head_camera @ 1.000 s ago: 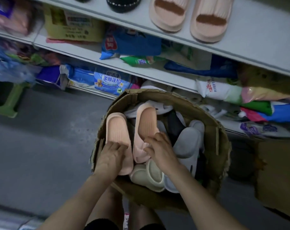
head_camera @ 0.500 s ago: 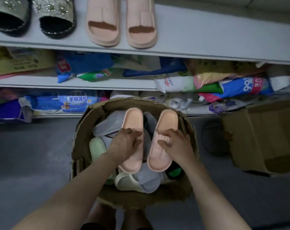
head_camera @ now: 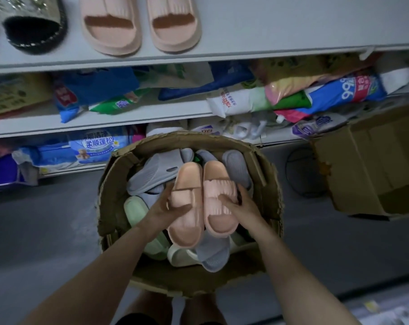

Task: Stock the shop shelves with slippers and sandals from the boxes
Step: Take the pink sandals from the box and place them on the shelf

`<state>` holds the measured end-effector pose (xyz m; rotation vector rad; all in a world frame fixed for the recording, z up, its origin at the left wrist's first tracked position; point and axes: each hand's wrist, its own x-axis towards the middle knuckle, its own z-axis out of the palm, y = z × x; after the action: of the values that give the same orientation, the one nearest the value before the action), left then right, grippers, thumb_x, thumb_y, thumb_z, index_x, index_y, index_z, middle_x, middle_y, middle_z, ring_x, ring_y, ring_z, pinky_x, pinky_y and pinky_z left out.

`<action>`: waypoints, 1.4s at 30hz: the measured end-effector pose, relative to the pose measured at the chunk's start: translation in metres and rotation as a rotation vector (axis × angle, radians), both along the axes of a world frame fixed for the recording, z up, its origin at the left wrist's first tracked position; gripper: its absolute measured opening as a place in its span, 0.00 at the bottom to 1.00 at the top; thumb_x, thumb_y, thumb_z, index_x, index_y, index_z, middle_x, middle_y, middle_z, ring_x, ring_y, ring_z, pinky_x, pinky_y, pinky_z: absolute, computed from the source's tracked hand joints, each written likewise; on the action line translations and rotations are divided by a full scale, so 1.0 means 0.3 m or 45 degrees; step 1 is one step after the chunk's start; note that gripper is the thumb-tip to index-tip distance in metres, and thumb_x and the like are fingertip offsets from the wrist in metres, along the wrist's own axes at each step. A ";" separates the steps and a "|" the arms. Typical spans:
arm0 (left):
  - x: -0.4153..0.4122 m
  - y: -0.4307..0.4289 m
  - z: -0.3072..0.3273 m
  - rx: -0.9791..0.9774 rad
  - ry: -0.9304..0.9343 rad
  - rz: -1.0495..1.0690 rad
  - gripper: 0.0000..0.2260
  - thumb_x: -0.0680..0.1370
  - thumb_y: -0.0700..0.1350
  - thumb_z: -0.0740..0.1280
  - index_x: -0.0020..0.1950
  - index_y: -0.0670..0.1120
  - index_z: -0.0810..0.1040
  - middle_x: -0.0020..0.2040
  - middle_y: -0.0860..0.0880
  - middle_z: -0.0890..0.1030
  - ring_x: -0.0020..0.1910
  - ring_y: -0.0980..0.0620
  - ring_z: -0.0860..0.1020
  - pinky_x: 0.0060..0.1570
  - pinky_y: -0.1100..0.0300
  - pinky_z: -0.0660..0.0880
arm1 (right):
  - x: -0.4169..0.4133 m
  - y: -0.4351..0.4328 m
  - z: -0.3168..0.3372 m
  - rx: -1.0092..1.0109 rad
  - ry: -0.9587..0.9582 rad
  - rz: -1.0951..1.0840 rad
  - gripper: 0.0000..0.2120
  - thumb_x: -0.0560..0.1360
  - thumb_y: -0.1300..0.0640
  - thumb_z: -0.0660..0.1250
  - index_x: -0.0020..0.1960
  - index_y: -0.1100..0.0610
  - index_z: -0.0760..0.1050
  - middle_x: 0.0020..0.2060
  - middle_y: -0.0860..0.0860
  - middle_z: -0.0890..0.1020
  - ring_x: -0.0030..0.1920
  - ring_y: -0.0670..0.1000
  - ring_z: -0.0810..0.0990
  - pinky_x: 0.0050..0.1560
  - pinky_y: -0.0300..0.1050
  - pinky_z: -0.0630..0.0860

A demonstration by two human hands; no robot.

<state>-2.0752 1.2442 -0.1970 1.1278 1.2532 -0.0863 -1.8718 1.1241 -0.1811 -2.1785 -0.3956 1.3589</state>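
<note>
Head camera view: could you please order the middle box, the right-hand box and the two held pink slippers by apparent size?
1. the middle box
2. the right-hand box, though the frame edge crops it
3. the left pink slipper and the right pink slipper: they look alike, so unranked

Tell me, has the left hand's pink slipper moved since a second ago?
Yes. The pink slipper shifted right, from the cardboard box's left wall to mid-box, beside its mate.
</note>
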 end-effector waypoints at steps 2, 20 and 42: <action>-0.019 -0.001 0.004 -0.050 -0.072 0.117 0.35 0.68 0.50 0.78 0.70 0.63 0.66 0.67 0.53 0.73 0.63 0.47 0.74 0.58 0.45 0.77 | 0.013 0.000 0.014 0.000 0.097 -0.072 0.35 0.75 0.46 0.71 0.77 0.47 0.59 0.71 0.48 0.69 0.68 0.52 0.71 0.65 0.50 0.71; 0.084 0.298 0.530 0.556 -0.464 -0.111 0.30 0.68 0.42 0.78 0.64 0.59 0.71 0.59 0.52 0.77 0.54 0.60 0.78 0.52 0.56 0.79 | 0.240 0.164 0.493 0.656 -0.189 -0.192 0.27 0.73 0.59 0.74 0.68 0.44 0.70 0.55 0.43 0.78 0.47 0.35 0.79 0.41 0.31 0.77; 0.965 0.803 0.594 1.136 0.006 0.105 0.26 0.78 0.43 0.64 0.75 0.50 0.62 0.66 0.40 0.73 0.60 0.39 0.75 0.61 0.45 0.73 | 0.930 0.781 0.531 0.730 -0.523 -0.104 0.30 0.72 0.48 0.74 0.70 0.48 0.67 0.56 0.49 0.77 0.56 0.54 0.79 0.60 0.55 0.77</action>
<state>-1.7857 1.4850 -0.0188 1.8213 1.3716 0.5868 -1.5929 1.3583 -0.0218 -1.9352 -0.7372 0.6328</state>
